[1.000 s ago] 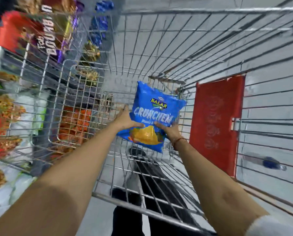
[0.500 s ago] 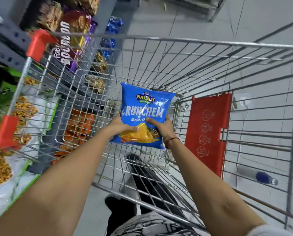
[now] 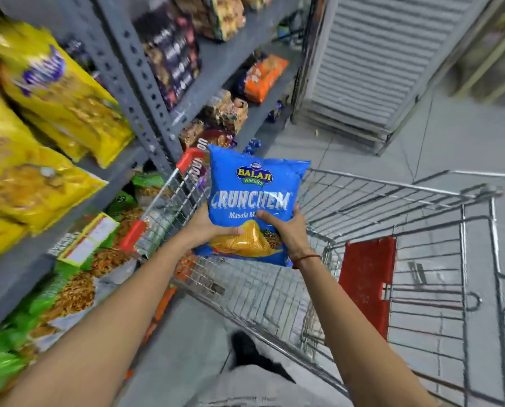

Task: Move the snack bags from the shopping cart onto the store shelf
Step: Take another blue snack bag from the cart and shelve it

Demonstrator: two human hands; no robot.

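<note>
A blue Crunchem snack bag (image 3: 254, 198) is held upright above the left rim of the wire shopping cart (image 3: 392, 186). My left hand (image 3: 207, 227) grips its lower left corner and my right hand (image 3: 289, 230) grips its lower right side, thumb across the front. The grey metal store shelf (image 3: 134, 71) rises on the left, close beside the cart. No other bag shows inside the cart basket.
Yellow snack bags (image 3: 54, 92) fill the upper left shelf, green and white bags (image 3: 69, 292) the lower one. Dark and orange packs (image 3: 263, 74) sit farther along. A red flap (image 3: 365, 283) hangs in the cart. A grey slatted panel (image 3: 371, 54) stands ahead.
Both hands have lifted the blue bag up out of the cart basket to above its left rim. The view has swung up and left, bringing the shelf into sight.
</note>
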